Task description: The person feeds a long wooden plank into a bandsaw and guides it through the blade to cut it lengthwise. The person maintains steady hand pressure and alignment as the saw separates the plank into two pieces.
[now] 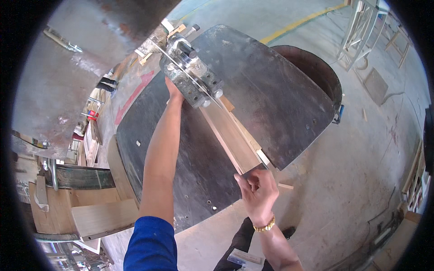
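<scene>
one dark table (289,108) — one board (233,142), one right hand (259,194) at its end

Board (236,142): pinkish tan
Counter (280,99): dark grey
Sleeve (151,244): royal blue
Bracelet (265,225): gold
Floor (330,198): pale grey, yellow stripe (296,25), pinkish-red marking (131,97)

Long wooden board (231,137), pale, slanting across dark table (280,90)
</scene>
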`<state>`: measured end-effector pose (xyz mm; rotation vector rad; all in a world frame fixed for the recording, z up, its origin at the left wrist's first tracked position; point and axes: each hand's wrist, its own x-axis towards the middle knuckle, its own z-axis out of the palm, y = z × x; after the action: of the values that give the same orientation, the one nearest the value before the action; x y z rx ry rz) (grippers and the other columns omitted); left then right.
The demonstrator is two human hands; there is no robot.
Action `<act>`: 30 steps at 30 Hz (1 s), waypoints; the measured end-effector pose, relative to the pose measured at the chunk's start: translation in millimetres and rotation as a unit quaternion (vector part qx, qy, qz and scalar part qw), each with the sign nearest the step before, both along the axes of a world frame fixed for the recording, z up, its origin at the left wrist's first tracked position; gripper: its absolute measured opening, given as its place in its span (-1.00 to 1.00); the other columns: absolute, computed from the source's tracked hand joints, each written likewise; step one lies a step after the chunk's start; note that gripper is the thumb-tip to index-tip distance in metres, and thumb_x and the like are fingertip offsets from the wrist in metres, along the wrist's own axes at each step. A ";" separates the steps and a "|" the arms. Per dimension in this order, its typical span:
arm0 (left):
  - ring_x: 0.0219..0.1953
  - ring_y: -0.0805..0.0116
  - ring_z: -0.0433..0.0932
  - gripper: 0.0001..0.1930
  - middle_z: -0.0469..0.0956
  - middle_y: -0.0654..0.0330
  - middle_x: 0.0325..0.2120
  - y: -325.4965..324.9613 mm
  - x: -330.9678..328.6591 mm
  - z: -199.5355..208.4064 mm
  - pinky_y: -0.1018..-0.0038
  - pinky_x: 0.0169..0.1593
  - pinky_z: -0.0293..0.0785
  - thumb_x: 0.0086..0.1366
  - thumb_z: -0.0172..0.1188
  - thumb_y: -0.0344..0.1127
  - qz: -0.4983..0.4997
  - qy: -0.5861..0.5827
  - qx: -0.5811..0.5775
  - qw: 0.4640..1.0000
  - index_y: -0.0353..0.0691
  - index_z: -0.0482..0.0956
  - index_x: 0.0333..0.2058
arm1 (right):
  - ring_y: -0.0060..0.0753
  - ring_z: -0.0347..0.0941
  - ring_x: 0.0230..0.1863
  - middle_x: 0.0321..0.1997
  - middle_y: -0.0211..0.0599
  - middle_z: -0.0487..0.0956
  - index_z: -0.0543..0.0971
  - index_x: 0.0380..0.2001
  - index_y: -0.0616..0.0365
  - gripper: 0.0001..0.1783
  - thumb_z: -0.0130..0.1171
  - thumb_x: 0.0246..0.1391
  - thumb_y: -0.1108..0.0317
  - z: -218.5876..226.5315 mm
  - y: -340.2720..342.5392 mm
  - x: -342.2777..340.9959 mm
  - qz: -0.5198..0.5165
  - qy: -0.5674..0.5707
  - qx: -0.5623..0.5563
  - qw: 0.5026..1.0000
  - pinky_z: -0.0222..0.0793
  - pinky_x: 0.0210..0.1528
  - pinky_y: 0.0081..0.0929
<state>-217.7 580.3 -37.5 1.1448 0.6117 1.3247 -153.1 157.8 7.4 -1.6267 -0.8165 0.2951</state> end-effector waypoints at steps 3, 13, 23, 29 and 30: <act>-0.14 0.32 0.50 -0.65 0.48 0.20 -0.14 1.2 3.1 1.4 0.36 -0.09 0.48 0.41 -0.13 -0.17 -0.021 -0.028 -0.038 0.999 -0.23 0.37 0.05 | -0.34 0.44 -0.57 -0.54 -0.23 0.48 0.42 -0.49 0.23 -0.70 0.42 -0.13 0.45 0.6 5.3 6.3 0.016 0.002 0.000 1.000 0.35 -0.53 -0.45; -0.16 0.34 0.50 -0.65 0.49 0.18 -0.14 6.1 2.6 -12.6 0.36 -0.12 0.48 0.39 -0.08 -0.17 0.012 -0.027 -0.051 0.998 -0.25 0.39 0.03 | -0.38 0.48 -0.56 -0.55 -0.23 0.48 0.40 -0.50 0.24 -0.69 0.40 -0.10 0.44 -0.1 8.7 7.4 0.029 0.004 0.003 1.000 0.40 -0.54 -0.50; -0.19 0.35 0.51 -0.67 0.50 0.19 -0.17 3.6 1.5 0.8 0.36 -0.13 0.47 0.38 -0.05 -0.18 0.045 0.067 0.017 0.997 -0.26 0.42 -0.02 | -0.36 0.49 -0.56 -0.56 -0.22 0.49 0.37 -0.50 0.23 -0.68 0.39 -0.08 0.45 0.9 9.7 7.1 0.043 0.010 0.001 0.999 0.42 -0.53 -0.47; -0.20 0.35 0.51 -0.67 0.50 0.20 -0.19 -5.1 5.3 4.7 0.36 -0.13 0.47 0.37 -0.04 -0.18 0.053 0.052 -0.020 0.997 -0.26 0.43 -0.02 | -0.33 0.50 -0.55 -0.56 -0.21 0.49 0.35 -0.49 0.22 -0.67 0.38 -0.08 0.47 1.2 11.8 7.7 0.044 0.001 -0.007 0.999 0.44 -0.53 -0.47; -0.20 0.35 0.51 -0.67 0.50 0.20 -0.19 -5.5 3.8 6.2 0.36 -0.13 0.47 0.37 -0.04 -0.18 0.036 0.016 -0.030 0.999 -0.26 0.43 -0.02 | -0.33 0.50 -0.55 -0.56 -0.21 0.49 0.35 -0.49 0.22 -0.67 0.38 -0.08 0.47 1.7 12.0 7.3 0.046 0.003 -0.005 0.999 0.44 -0.53 -0.47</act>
<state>-214.0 574.8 -31.4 1.1057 0.7180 1.3410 -145.8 169.8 9.1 -1.5989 -0.8885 0.3689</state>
